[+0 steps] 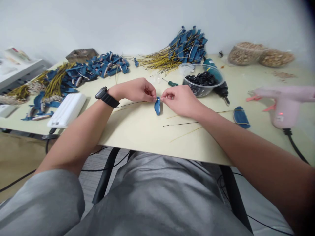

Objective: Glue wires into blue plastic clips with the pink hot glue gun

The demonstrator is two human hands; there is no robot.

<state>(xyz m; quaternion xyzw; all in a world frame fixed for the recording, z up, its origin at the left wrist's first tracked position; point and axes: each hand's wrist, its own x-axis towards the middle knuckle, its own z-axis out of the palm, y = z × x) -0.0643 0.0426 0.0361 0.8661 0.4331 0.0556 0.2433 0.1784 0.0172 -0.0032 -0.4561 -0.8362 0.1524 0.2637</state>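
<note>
Left hand and right hand pinching, fingertips close together, a thin wire at the top of a blue leaf-shaped piece, flat near the middle of the table.

Right hand: forward way blocked by plastic bowl of black pieces and green-handled screwdriver. Rightward, only thin wires before pink glue gun. Left hand: white plastic case and blue wired bundles obstruct leftward. Room toward near edge of pale tabletop.
</note>
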